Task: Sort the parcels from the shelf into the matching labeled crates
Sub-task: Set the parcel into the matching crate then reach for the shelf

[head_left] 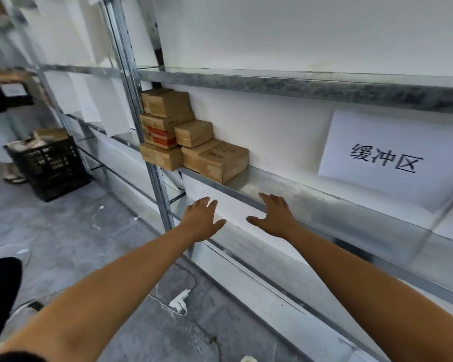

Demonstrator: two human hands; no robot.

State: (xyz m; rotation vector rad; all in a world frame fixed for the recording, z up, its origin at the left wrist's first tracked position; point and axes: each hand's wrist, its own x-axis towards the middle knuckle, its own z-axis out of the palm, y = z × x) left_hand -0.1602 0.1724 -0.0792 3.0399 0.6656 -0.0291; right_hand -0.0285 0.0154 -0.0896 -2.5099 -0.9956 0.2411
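head view: the parcels (191, 134) sit stacked on the shelf (285, 189) at about 11 o'clock from both hands, with a black crate (50, 168) on the floor far off at 9 o'clock. the left hand (202, 220) and right hand (275, 215) reach out empty, fingers (267, 198) spread wide, well short of the stack. the taped cardboard boxes look stiff and probably light, best gripped by opposite side faces, top one first.

Shelf (285, 82): galvanised metal, mottled sheen. Parcels (215, 158): matt brown cardboard, taped. Crate (50, 165): black perforated plastic. Sign (382, 158): white paper. Floor (63, 226): rough grey concrete.
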